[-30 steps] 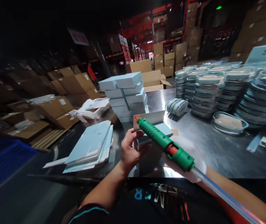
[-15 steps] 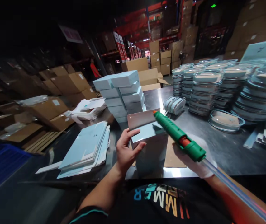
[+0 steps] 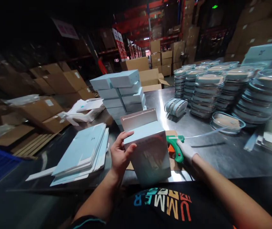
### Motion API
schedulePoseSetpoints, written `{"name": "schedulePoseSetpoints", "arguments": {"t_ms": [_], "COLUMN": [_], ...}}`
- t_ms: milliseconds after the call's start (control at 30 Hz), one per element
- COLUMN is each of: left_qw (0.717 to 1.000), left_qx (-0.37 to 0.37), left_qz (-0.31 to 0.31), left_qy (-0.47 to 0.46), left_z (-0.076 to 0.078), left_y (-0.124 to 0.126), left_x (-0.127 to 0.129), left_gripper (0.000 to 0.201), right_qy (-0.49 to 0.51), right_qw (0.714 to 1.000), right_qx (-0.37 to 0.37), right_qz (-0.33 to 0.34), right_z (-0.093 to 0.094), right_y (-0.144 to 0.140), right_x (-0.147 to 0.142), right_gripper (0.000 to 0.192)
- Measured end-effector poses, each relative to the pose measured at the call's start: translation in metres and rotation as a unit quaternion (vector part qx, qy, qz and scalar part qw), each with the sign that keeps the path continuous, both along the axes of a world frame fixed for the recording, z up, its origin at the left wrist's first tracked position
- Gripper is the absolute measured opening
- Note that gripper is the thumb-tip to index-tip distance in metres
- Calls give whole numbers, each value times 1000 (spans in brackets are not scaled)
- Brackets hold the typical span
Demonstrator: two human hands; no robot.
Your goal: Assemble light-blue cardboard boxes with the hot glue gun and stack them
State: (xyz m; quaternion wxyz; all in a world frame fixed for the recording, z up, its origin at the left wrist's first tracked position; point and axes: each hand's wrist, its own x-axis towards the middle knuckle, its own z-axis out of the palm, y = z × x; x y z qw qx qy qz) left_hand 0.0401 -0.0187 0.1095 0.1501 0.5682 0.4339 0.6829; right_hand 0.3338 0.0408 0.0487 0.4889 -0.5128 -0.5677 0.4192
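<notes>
Pale-blue carton stands upright at the near edge of the steel worktop, its flap raised. The left hand clasps its left side, fingers over the top corner. Just right of it, the gloved right hand grasps a green glue gun lying low on brown cardboard. Beyond the grip rise stacked blue boxes and lidded trays; flat carton blanks lie left. Dim warehouse racking with brown cartons surrounds.

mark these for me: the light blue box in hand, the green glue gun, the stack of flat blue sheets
light blue box [image 3: 147, 152], head view, on its front face.
green glue gun [image 3: 175, 146], head view, on its handle.
stack of flat blue sheets [image 3: 83, 151], head view, on the top sheet.
</notes>
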Motion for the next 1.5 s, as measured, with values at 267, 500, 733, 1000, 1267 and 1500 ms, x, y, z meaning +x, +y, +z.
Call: {"name": "schedulePoseSetpoints", "arguments": {"t_ms": [267,500,733,1000,1267,1500], "left_qw": [999,989,983,960,976,957], "left_qx": [-25,29,150,105,45,127], "left_qz": [-34,-101,-88,-209,-153,-199], "left_qy": [-5,104,52,151,152,167], "left_z": [-1,-2,-15,2,1,7], "left_y": [2,-7,5,5,12,5], "left_x": [5,13,4,-16,-17,-26], "left_gripper": [69,59,51,42,55,20], "right_qy": [24,53,44,-64,-105,-87], "right_qw": [999,984,958,929,927,884], "right_qx": [37,125,149,292,298,375], "right_qz": [-14,113,241,217,201,264], "right_z": [32,85,55,45,57,55], "right_y": [-14,-29,-14,-34,-36,-28], "right_x": [3,-41,-17,-24,-29,-33], "right_gripper": [58,67,95,51,41,35]}}
